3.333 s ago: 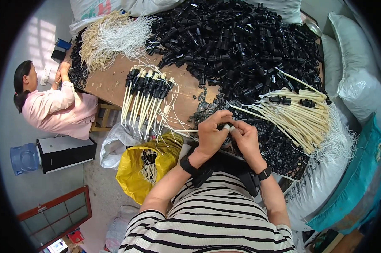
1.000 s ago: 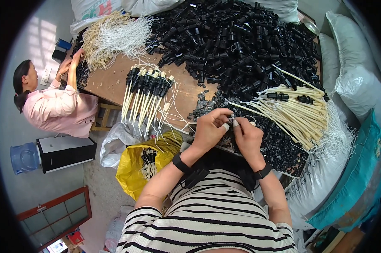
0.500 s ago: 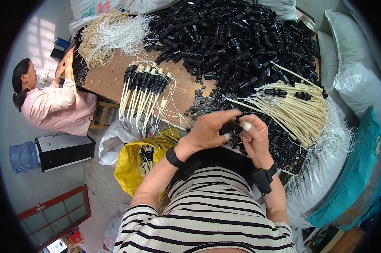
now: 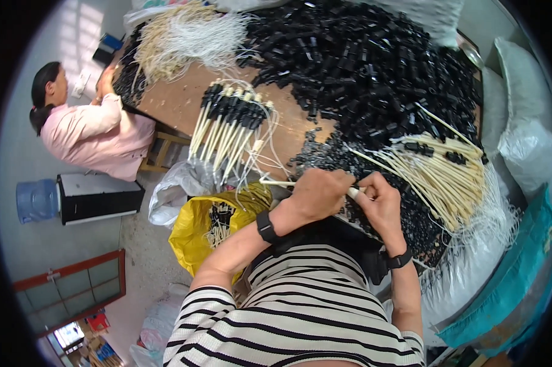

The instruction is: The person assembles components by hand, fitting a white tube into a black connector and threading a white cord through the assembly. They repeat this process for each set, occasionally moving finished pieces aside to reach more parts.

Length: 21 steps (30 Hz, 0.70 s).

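My left hand (image 4: 320, 194) is closed around a thin cream-coloured tube (image 4: 277, 182), whose end sticks out to the left. Close beside it, my right hand (image 4: 381, 200) has its fingers pinched together; its thumb wears a white wrap (image 4: 353, 192). What lies between the right fingertips is hidden. Both hands are over the table's near edge, by a heap of small black pieces (image 4: 325, 150). To the right fans a pile of cream tubes (image 4: 438, 183), some with black fittings. On the left lies a row of tubes with black fittings (image 4: 230, 116) and white cords.
A large heap of black plastic fittings (image 4: 361, 67) covers the back of the wooden table (image 4: 175, 101). White cords (image 4: 211, 37) are piled at the back left. A yellow bag (image 4: 187, 238) stands below the left edge. Sacks (image 4: 526, 128) line the right. A person (image 4: 83, 134) sits at far left.
My hands have come together, and the left fingers, spread before, are now closed on a cream tube. The whole view has shifted slightly, with the table's contents further right.
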Each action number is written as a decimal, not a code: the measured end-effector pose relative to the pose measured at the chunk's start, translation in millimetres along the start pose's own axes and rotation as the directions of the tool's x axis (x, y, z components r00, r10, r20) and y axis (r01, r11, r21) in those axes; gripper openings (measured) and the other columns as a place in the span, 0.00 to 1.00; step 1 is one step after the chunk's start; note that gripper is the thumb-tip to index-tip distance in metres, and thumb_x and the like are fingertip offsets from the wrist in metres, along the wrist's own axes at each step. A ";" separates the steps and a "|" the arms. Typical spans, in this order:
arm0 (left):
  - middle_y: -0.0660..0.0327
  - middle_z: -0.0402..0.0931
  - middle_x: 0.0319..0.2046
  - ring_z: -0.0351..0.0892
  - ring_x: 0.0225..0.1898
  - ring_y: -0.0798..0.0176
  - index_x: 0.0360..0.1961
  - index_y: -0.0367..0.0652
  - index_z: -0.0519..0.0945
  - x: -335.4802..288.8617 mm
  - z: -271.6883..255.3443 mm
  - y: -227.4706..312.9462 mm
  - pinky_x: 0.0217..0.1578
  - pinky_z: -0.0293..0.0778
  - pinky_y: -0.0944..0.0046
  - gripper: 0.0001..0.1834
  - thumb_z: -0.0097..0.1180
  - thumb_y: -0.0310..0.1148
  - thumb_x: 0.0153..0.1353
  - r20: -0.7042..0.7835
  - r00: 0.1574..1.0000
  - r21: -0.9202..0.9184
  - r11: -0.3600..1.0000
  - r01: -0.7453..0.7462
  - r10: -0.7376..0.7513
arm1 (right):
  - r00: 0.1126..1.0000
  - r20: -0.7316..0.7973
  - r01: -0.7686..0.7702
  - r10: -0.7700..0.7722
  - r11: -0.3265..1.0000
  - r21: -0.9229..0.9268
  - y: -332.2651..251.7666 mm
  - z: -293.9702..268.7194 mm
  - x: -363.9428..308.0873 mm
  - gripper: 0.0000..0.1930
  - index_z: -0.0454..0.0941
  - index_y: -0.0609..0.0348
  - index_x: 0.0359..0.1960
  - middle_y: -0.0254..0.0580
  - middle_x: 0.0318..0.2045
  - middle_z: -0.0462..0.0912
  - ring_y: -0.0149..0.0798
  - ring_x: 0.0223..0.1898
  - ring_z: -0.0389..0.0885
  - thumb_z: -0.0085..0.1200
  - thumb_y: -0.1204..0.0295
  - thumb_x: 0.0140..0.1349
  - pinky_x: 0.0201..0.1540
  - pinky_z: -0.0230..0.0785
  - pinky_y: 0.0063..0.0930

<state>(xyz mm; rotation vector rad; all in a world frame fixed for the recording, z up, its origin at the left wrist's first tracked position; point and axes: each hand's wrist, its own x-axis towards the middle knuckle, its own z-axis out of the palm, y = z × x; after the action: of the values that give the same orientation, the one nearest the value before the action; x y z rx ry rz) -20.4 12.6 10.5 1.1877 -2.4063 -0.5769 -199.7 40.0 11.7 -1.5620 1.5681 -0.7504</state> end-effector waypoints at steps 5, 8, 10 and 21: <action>0.60 0.76 0.24 0.78 0.26 0.54 0.32 0.45 0.79 -5.0 -15.6 -9.7 0.24 0.71 0.56 0.11 0.57 0.27 0.44 -0.080 0.997 0.011 1.000 -0.004 0.004 | 0.969 -0.089 0.220 -0.229 0.971 -0.098 -15.4 15.3 1.0 0.10 0.81 0.58 0.38 0.43 0.23 0.78 0.41 0.23 0.79 0.63 0.76 0.53 0.26 0.70 0.31; 0.60 0.75 0.24 0.77 0.28 0.54 0.28 0.45 0.79 0.5 -38.9 -39.1 0.29 0.70 0.57 0.07 0.58 0.28 0.43 -0.369 0.926 0.083 0.995 -0.053 0.080 | 0.803 -0.197 0.493 -0.563 0.812 -0.312 -29.2 9.1 5.8 0.08 0.82 0.60 0.37 0.46 0.31 0.82 0.43 0.28 0.82 0.61 0.78 0.54 0.31 0.74 0.33; 0.60 0.75 0.23 0.76 0.30 0.53 0.26 0.45 0.79 2.8 -60.7 -71.0 0.35 0.68 0.54 0.07 0.59 0.28 0.41 -0.559 0.825 0.190 0.981 0.032 0.081 | 0.738 -0.363 0.433 -0.569 0.812 -0.392 -23.3 -2.3 12.1 0.05 0.81 0.62 0.34 0.45 0.36 0.83 0.46 0.31 0.82 0.59 0.81 0.55 0.35 0.75 0.33; 0.52 0.76 0.51 0.72 0.56 0.47 0.49 0.43 0.79 28.7 -58.3 -105.2 0.58 0.67 0.53 0.23 0.54 0.23 0.48 -0.338 0.938 0.050 0.994 0.093 -0.071 | 0.973 -0.002 0.224 -0.231 0.948 -0.227 2.8 -14.2 -2.4 0.11 0.82 0.57 0.38 0.43 0.33 0.83 0.48 0.34 0.82 0.62 0.71 0.53 0.35 0.73 0.34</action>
<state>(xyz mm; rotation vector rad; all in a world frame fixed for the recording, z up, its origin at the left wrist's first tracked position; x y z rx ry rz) 61.5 -80.0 9.2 1.3011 -2.1077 -0.2915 -213.4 41.0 17.0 -1.9321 1.5534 -0.7407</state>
